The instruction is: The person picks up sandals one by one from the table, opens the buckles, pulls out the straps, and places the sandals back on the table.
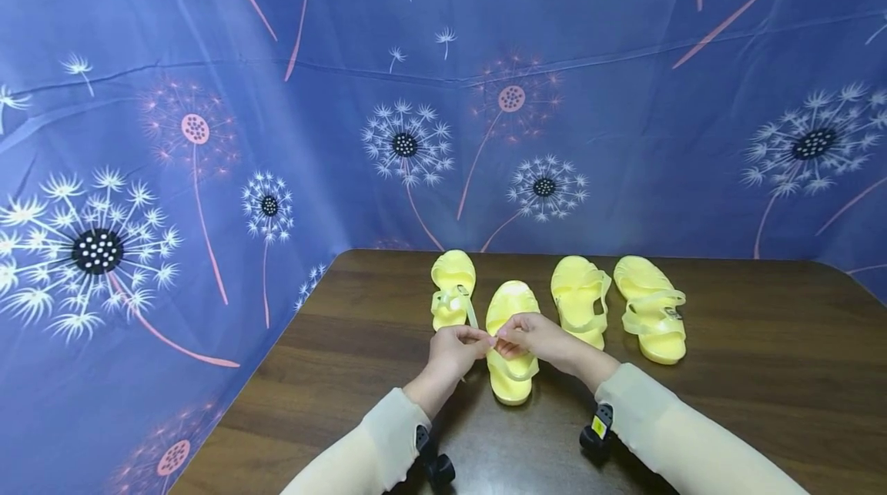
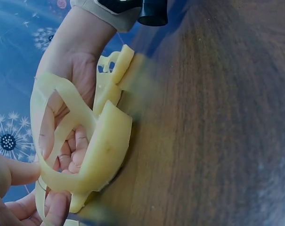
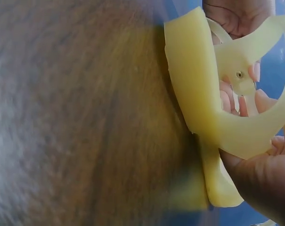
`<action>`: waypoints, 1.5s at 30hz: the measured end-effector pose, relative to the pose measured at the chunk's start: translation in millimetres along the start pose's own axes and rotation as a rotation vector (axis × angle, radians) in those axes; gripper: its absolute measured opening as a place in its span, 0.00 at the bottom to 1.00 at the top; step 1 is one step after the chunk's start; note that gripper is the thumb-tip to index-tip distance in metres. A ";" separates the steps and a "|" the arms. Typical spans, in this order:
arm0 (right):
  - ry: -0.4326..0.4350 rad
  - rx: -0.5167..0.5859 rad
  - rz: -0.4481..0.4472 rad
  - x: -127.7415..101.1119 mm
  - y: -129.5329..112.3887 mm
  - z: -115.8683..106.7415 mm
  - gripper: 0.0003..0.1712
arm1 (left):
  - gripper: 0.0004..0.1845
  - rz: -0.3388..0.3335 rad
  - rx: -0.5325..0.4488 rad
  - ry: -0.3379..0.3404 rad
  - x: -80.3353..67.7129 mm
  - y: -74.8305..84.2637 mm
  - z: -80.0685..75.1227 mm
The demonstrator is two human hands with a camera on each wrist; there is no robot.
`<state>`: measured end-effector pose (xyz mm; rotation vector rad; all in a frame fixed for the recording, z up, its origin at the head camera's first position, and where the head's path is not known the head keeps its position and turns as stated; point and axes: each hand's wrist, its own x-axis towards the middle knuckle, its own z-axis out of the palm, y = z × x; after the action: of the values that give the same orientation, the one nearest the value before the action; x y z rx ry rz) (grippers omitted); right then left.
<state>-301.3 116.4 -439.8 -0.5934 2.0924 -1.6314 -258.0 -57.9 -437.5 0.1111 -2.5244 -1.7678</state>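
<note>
A yellow sandal point(image 1: 511, 391) lies on the table in front of me, with both hands meeting over its straps. My left hand point(image 1: 452, 354) pinches the strap from the left side. From the right, my right hand point(image 1: 543, 339) pinches the strap, its fingertips close to the left ones. The right wrist view shows a pale translucent strap point(image 3: 240, 84) with a small metal stud, between the sandal sole point(image 3: 191, 70) and the left fingers. In the left wrist view, looped straps rise from the sole point(image 2: 109, 146); the hands hide part of the fastening.
Another yellow sandal point(image 1: 453, 270) stands just left of the hands, with a loose strap end. To the right lie two more, a nearer one point(image 1: 574, 279) and an outer one point(image 1: 661, 345). The brown wooden table point(image 1: 769, 372) meets a blue dandelion-print cloth point(image 1: 624, 133) behind.
</note>
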 end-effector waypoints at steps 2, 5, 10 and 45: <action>0.006 0.022 0.000 0.4 -0.2 0.8 0.13 | 0.05 -0.013 -0.036 -0.007 -0.4 -0.9 -0.8; 0.008 0.073 0.006 1.4 1.4 0.2 0.14 | 0.05 -0.031 -0.082 -0.017 -1.0 -3.0 -2.2; 0.024 0.121 0.020 1.4 4.7 -4.1 0.16 | 0.05 -0.040 -0.117 -0.025 -1.0 -4.5 -3.9; 0.249 0.275 0.077 -0.7 6.2 4.7 0.17 | 0.05 -0.071 -0.142 0.005 -0.6 -7.9 -0.6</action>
<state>-298.5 114.5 -446.8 -0.2271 1.9752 -1.9874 -257.1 -61.1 -444.7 0.2002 -2.4106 -1.9637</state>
